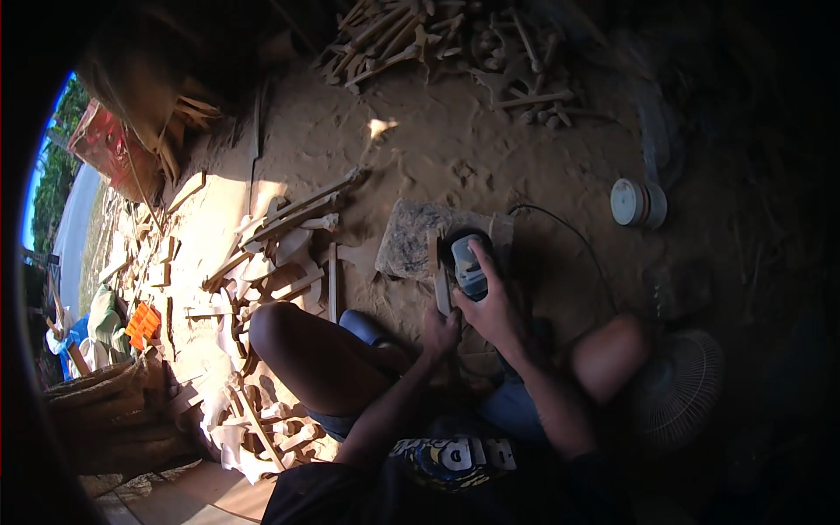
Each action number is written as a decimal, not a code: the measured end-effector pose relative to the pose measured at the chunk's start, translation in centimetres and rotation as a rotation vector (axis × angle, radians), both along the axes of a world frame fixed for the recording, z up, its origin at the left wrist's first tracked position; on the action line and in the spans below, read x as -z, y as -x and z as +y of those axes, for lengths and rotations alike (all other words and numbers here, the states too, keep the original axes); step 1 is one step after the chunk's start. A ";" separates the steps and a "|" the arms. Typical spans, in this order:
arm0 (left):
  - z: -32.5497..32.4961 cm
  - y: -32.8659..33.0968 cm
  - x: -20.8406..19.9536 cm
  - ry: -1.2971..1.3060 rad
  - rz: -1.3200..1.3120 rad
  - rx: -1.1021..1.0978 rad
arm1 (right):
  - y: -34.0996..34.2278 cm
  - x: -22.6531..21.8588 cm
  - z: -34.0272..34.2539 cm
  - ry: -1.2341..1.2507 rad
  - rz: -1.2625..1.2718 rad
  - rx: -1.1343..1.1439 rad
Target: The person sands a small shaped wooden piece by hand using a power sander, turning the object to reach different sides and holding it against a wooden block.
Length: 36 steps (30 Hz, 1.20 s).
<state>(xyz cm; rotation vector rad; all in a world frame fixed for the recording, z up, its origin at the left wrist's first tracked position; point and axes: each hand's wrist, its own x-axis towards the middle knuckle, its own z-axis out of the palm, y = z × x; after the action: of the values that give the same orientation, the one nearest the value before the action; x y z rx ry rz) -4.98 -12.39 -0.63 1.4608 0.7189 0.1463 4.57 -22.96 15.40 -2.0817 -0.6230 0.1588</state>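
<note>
My left hand (440,331) is closed around the lower end of a narrow, pale wooden piece (439,273). The piece points away from me and lies against a rough, block-like stone (407,236) on the sandy ground. Just to its right, my right hand (497,313) grips a grey and black electric hand sander (470,262), with one finger stretched along its top. The sander sits close beside the wood; its underside is hidden, so I cannot tell whether they touch. Both hands are between my bent knees.
Cut wooden pieces (293,223) lie scattered at the left, and a heap of more (394,39) is at the far side. A dark cable (573,229) curves over the ground. At the right are a round pale container (637,204) and a fan (687,385).
</note>
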 end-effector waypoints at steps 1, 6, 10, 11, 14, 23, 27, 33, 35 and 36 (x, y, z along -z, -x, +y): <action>0.3 0.2 0.6 -0.036 -0.003 -0.001 | 0.0 -0.2 0.3 0.016 0.027 0.001; 0.7 0.5 2.2 -0.153 -0.099 -0.011 | -1.1 0.3 1.9 -0.004 -0.076 -0.009; 0.4 0.4 1.1 0.004 0.027 0.015 | -2.4 -0.1 2.6 0.027 -0.100 -0.005; 0.5 0.4 1.0 0.004 0.027 0.014 | -2.6 -0.3 2.9 0.038 -0.092 -0.006; 0.4 0.4 0.7 0.001 0.023 0.040 | -2.9 -0.4 3.4 0.066 -0.098 0.025; 0.7 0.8 0.3 0.061 -0.021 0.004 | 0.3 -2.6 0.5 0.084 0.041 -0.060; 1.1 1.0 0.8 0.006 -0.005 0.024 | 0.2 -1.8 -1.2 0.108 0.199 -0.005; 4.7 -2.1 -3.9 -0.044 -0.001 0.020 | -2.9 -4.9 -6.3 -0.022 0.053 0.239; 8.4 -4.7 -6.8 -0.123 -0.034 0.176 | -4.1 -5.8 -8.1 -0.055 -0.016 0.313; 11.6 -5.5 -8.2 -0.418 -0.120 0.324 | -4.6 -5.1 -8.6 -0.147 -0.089 0.323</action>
<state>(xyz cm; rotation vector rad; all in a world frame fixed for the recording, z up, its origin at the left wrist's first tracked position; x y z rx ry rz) 0.56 -0.77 7.56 1.9298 0.3563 0.1379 9.20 -31.52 20.53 -2.0227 -0.3319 -0.1603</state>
